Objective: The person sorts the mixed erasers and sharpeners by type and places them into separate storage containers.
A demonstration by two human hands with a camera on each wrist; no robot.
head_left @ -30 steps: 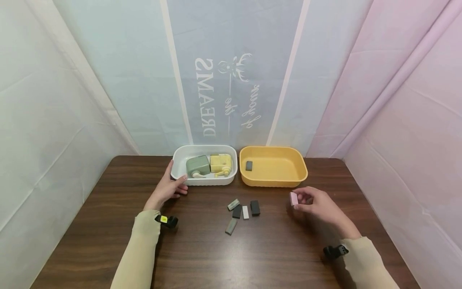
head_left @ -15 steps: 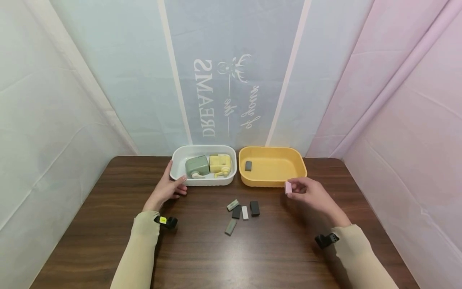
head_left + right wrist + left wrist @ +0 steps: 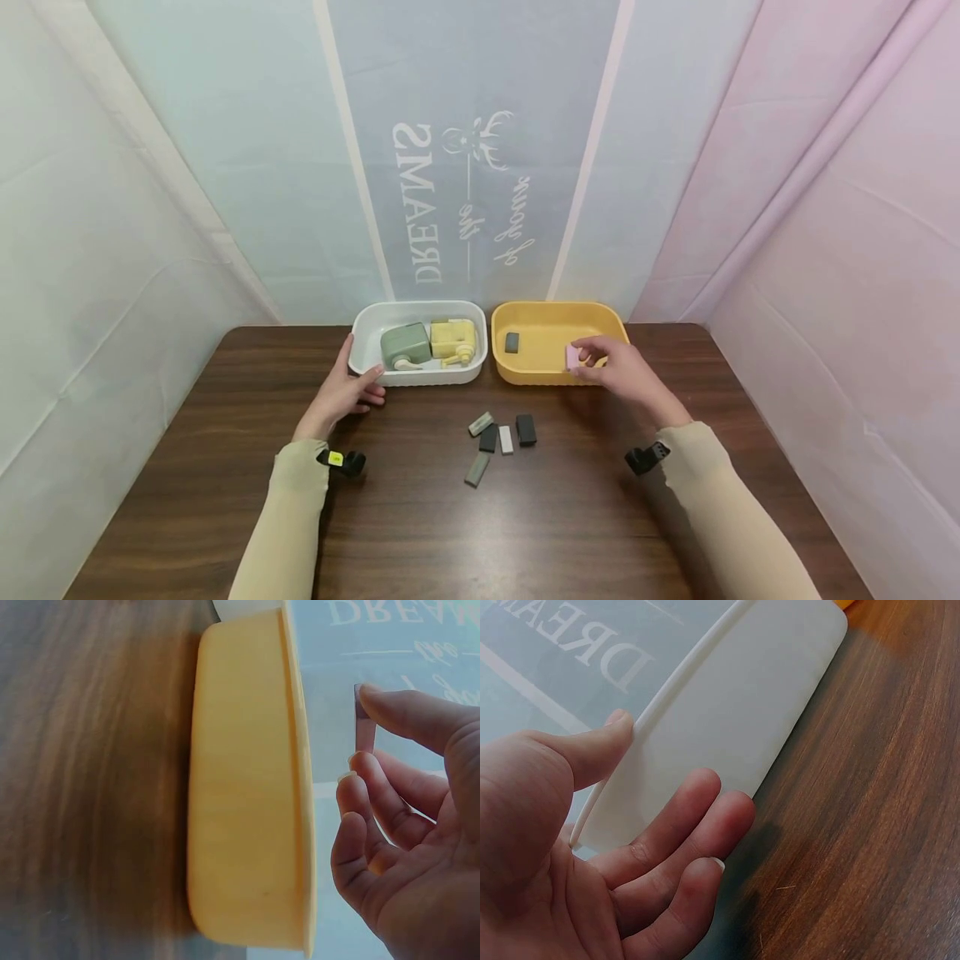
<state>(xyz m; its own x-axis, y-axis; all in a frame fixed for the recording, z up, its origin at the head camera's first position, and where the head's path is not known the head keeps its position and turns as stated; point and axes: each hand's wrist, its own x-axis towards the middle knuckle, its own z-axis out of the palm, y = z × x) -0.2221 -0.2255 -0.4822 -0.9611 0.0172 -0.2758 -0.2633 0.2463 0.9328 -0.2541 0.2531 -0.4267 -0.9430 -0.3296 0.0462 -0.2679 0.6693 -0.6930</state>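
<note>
In the head view, my right hand [image 3: 618, 371] pinches a small pink rectangular block [image 3: 572, 357] between thumb and fingertips. It holds the block over the yellow bin [image 3: 558, 377], and the right wrist view shows it [image 3: 365, 720] above the rim. My left hand [image 3: 345, 392] holds the near left corner of the white bin [image 3: 420, 377]. Its thumb lies at the rim and several fingers are against the outer wall, as the left wrist view shows. A dark grey block [image 3: 512, 342] lies in the yellow bin.
A green boxy item [image 3: 406, 343] and a yellow one [image 3: 453, 340] lie in the white bin. On the wooden table [image 3: 480, 542] in front are two black blocks [image 3: 527, 430], a white block [image 3: 506, 439] and two grey-green blocks [image 3: 477, 469]. A printed cloth hangs behind.
My right hand has moved left and away from me with the pink block, from the table in front of the yellow bin to over it. The left hand has stayed on the white bin.
</note>
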